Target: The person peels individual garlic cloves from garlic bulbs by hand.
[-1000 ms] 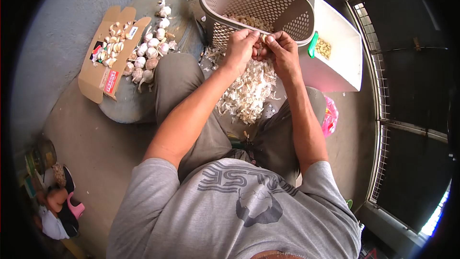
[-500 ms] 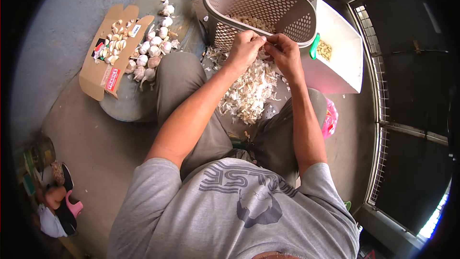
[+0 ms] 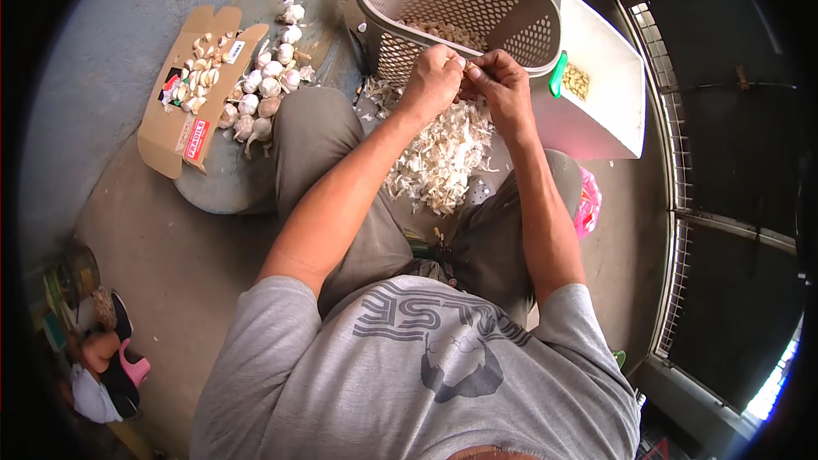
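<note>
My left hand [image 3: 433, 81] and my right hand [image 3: 501, 89] meet at the fingertips in front of the basket [image 3: 545, 68]. Both are closed in a pinch on a small garlic clove [image 3: 469, 66], mostly covered by the fingers. Beneath them lies a heap of pale garlic skins [image 3: 443, 158] between my knees. On the left, whole garlic bulbs [image 3: 269, 87] rest on a round grey surface [image 3: 213, 192], beside a flattened cardboard box [image 3: 162, 140] that holds loose cloves [image 3: 203, 78].
A white box [image 3: 618, 77] with peeled cloves [image 3: 575, 82] inside stands right of the basket, near a green handle [image 3: 559, 75]. A pink plastic bag [image 3: 588, 203] lies beside my right knee. Assorted items [image 3: 102, 349] sit at the lower left.
Both hands have shifted slightly left, still together, and the fingers of my right hand have turned a little. The whole view has shifted slightly.
</note>
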A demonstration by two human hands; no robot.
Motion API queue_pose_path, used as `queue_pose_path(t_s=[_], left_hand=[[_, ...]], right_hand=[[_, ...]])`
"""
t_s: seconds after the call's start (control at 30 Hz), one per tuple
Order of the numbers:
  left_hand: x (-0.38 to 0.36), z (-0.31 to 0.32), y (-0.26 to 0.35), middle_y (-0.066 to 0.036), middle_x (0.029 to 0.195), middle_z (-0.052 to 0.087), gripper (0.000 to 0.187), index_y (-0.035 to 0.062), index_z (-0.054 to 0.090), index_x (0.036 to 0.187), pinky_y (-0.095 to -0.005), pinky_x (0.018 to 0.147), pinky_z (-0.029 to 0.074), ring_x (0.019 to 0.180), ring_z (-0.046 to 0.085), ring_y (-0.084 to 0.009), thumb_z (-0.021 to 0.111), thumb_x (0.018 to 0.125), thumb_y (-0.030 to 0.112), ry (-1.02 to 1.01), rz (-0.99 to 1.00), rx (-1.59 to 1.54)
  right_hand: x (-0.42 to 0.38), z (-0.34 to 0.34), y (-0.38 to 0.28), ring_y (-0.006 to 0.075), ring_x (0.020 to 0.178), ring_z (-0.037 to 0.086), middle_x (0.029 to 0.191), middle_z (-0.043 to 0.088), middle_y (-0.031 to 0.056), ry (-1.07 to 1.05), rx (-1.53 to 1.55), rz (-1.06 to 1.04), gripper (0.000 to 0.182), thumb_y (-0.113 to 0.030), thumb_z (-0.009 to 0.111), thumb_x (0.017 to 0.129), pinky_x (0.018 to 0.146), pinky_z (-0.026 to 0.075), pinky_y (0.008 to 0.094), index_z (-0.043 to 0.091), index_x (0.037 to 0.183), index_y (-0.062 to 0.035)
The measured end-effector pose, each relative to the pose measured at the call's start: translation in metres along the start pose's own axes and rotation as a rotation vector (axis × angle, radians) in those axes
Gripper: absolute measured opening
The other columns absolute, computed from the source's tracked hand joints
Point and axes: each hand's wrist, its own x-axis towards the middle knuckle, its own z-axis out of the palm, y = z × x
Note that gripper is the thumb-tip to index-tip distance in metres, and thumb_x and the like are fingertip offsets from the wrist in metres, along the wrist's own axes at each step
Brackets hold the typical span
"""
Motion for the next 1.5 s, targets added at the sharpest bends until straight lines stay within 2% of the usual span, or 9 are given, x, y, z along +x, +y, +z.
queue_pose_path(t_s=[0.27, 0.43, 0.57, 0.67, 0.77, 0.97, 1.3, 1.4, 1.5], left_hand=[[0.008, -0.007, -0.015, -0.001, 0.070, 0.057, 0.023, -0.0005, 0.062, 0.087, -0.0264, 0.047, 0.042, 0.054, 0.050, -0.0071, 0.059, 0.101, 0.018, 0.049, 0.159, 0.256], [0.011, -0.007, -0.017, -0.001, 0.068, 0.057, 0.024, -0.0024, 0.064, 0.088, -0.0295, 0.055, 0.044, 0.061, 0.051, -0.0087, 0.060, 0.101, 0.018, 0.036, 0.166, 0.294], [0.007, -0.010, -0.008, -0.010, 0.072, 0.063, 0.024, -0.0038, 0.064, 0.090, -0.0370, 0.064, 0.049, 0.066, 0.059, -0.0189, 0.060, 0.098, 0.018, 0.051, 0.197, 0.424], [0.001, -0.008, 0.002, -0.024, 0.084, 0.069, 0.026, -0.0038, 0.064, 0.091, -0.0473, 0.077, 0.054, 0.083, 0.069, -0.0400, 0.056, 0.097, 0.020, 0.096, 0.198, 0.495], [0.008, -0.005, -0.018, -0.019, 0.078, 0.068, 0.025, -0.0040, 0.064, 0.094, -0.0422, 0.072, 0.053, 0.076, 0.068, -0.0327, 0.057, 0.099, 0.020, 0.139, 0.333, 0.539], [0.003, 0.000, -0.006, -0.020, 0.080, 0.068, 0.026, -0.0046, 0.063, 0.097, -0.0422, 0.073, 0.053, 0.077, 0.069, -0.0320, 0.056, 0.100, 0.021, 0.102, 0.237, 0.464], [-0.004, -0.004, 0.003, -0.019, 0.076, 0.066, 0.023, -0.0036, 0.062, 0.092, -0.0436, 0.069, 0.052, 0.070, 0.066, -0.0316, 0.059, 0.097, 0.019, 0.054, 0.297, 0.569], [-0.008, -0.003, 0.005, -0.020, 0.077, 0.068, 0.020, -0.0037, 0.067, 0.091, -0.0419, 0.070, 0.053, 0.071, 0.068, -0.0316, 0.063, 0.093, 0.016, -0.056, 0.244, 0.672], [-0.013, -0.002, 0.013, -0.021, 0.081, 0.072, 0.019, -0.0024, 0.073, 0.094, -0.0393, 0.072, 0.055, 0.074, 0.071, -0.0296, 0.065, 0.089, 0.014, -0.219, 0.193, 0.684]], right_hand=[[0.004, -0.003, 0.011, 0.0102, 0.072, 0.057, 0.082, 0.066, 0.0024, 0.048, -0.600, -0.198, 0.012, -0.002, 0.069, 0.093, 0.067, 0.048, 0.0259, 0.066, 0.104, 0.0008], [0.001, 0.002, 0.003, 0.0114, 0.076, 0.057, 0.081, 0.064, 0.0043, 0.090, -0.510, -0.129, 0.016, -0.001, 0.072, 0.090, 0.071, 0.049, 0.0278, 0.067, 0.104, 0.0015], [-0.003, 0.007, 0.002, 0.0143, 0.075, 0.059, 0.081, 0.065, 0.0073, 0.120, -0.494, -0.148, 0.018, -0.001, 0.072, 0.089, 0.073, 0.050, 0.0301, 0.067, 0.106, 0.0016], [-0.003, 0.009, 0.004, 0.0173, 0.078, 0.064, 0.086, 0.069, 0.0088, 0.083, -0.580, -0.214, 0.018, -0.001, 0.071, 0.090, 0.075, 0.052, 0.0320, 0.067, 0.107, 0.0016], [-0.007, 0.010, -0.003, 0.0199, 0.081, 0.068, 0.089, 0.071, 0.0105, 0.003, -0.796, -0.304, 0.019, -0.001, 0.070, 0.090, 0.077, 0.053, 0.0345, 0.068, 0.109, 0.0008], [-0.006, 0.006, -0.004, 0.0160, 0.081, 0.070, 0.091, 0.074, 0.0091, 0.017, -0.453, -0.101, 0.017, 0.000, 0.068, 0.093, 0.078, 0.055, 0.0301, 0.067, 0.109, 0.0057], [0.008, -0.022, -0.007, 0.0084, 0.073, 0.063, 0.090, 0.072, 0.0036, 0.144, -0.030, -0.166, 0.015, -0.007, 0.073, 0.094, 0.067, 0.050, 0.0227, 0.072, 0.107, 0.0011], [0.004, -0.037, -0.017, 0.0077, 0.065, 0.058, 0.085, 0.071, 0.0027, 0.071, 0.161, -0.052, 0.015, -0.009, 0.074, 0.093, 0.058, 0.045, 0.0215, 0.073, 0.103, 0.0015], [-0.002, -0.057, -0.029, 0.0081, 0.057, 0.054, 0.079, 0.069, 0.0027, -0.251, 0.199, 0.116, 0.014, -0.010, 0.076, 0.090, 0.052, 0.042, 0.0222, 0.074, 0.098, 0.0017]])
